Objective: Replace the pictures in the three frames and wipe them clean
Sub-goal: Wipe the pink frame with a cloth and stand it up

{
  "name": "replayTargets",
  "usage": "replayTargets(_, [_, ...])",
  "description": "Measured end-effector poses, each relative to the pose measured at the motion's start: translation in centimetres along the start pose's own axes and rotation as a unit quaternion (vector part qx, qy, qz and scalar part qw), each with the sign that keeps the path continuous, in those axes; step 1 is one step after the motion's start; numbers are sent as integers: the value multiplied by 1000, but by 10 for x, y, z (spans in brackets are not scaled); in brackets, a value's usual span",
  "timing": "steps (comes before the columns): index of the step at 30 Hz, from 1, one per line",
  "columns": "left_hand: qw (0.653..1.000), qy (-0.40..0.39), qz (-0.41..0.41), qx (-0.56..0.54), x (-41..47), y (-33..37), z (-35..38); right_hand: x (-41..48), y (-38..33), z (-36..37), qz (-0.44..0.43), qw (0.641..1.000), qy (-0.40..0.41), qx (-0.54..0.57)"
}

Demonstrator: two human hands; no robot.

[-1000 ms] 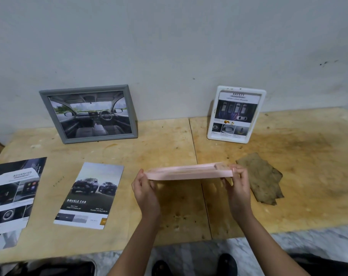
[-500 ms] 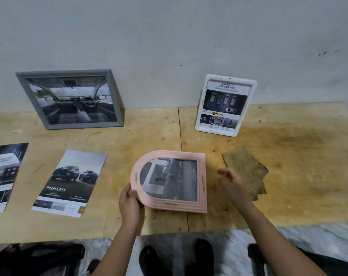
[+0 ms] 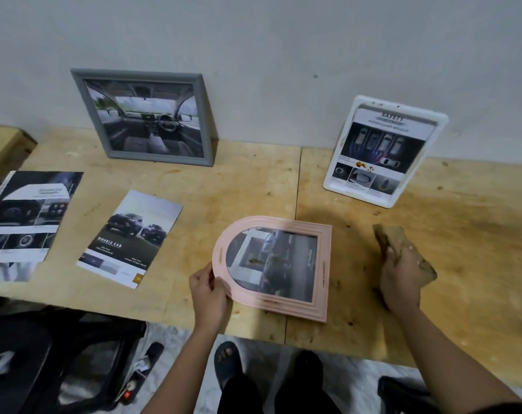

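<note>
A pink arched frame [image 3: 324, 264] with a car picture lies face up near the table's front edge, its arch pointing left. My left hand [image 3: 207, 291] grips that arched end. To the right, my right hand [image 3: 401, 282] is closed on a crumpled brown cloth [image 3: 391, 239], lifted a little off the wood. A grey frame [image 3: 143, 118] with a car-interior picture leans on the wall at the back left. A white frame [image 3: 382, 150] with a safety leaflet leans at the back right.
Two loose car brochures lie on the wooden table [image 3: 253, 180]: a double-cab one [image 3: 131, 237] left of the pink frame and a larger one [image 3: 24, 216] at the far left edge. Below the front edge are my feet and a dark bag.
The pink frame went from edge-on between both hands to lying face up on the table. My right hand let go of it and picked up the cloth.
</note>
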State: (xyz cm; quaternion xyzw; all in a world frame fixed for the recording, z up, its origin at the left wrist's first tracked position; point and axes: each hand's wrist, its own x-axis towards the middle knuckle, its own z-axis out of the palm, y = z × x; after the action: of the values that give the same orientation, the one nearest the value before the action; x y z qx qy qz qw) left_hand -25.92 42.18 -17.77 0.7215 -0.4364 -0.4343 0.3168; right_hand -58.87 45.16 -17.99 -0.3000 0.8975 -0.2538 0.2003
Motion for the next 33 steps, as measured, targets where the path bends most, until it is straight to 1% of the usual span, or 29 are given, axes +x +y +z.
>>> replayTargets(1, [1000,-9,4,4,-1,0,-2,-2,-11,-2,9,999,10,43])
replayTargets(2, [1000,-16,7,6,-3,1,-5,-3,-21,-2,-1,997,20,72])
replayTargets(4, [999,-31,10,20,-4,0,-9,-10,-41,3,-49,994,24,96])
replayTargets(5, [998,-44,17,34,-4,0,-10,-16,-53,8,-81,991,14,103])
replayTargets(7, [995,-62,37,62,-1,-4,-12,-30,-75,27,-150,982,-51,103])
replayTargets(8, [994,-67,43,71,2,-7,-13,-35,-84,39,-176,977,-90,83])
replayTargets(9, [993,-74,44,77,4,-8,-13,-39,-91,52,-192,974,-115,34])
replayTargets(11, [994,-79,39,70,8,-9,-13,-48,-103,75,-186,972,-112,-91])
replayTargets(12, [994,-81,37,63,9,-9,-14,-52,-108,84,-188,968,-110,-126])
replayTargets(15, [995,-86,28,50,12,-10,-15,-70,-128,106,-220,952,-131,-168])
replayTargets(17, [995,-88,28,40,15,-13,-16,-78,-141,117,-222,949,-151,-166])
replayTargets(19, [994,-92,45,38,16,-16,-17,-81,-151,125,-221,949,-159,-161])
replayTargets(22, [993,-86,77,35,17,-20,-20,-91,-161,133,-249,940,-199,-124])
replayTargets(24, [992,-86,86,36,18,-22,-20,-105,-171,140,-284,922,-246,-90])
replayTargets(26, [992,-91,87,33,21,-23,-19,-117,-177,145,-326,900,-277,-81])
replayTargets(32, [994,-79,65,35,26,-27,-20,-140,-162,135,-389,854,-331,-98])
replayTargets(33, [995,-78,59,35,27,-28,-21,-143,-159,134,-394,851,-333,-98])
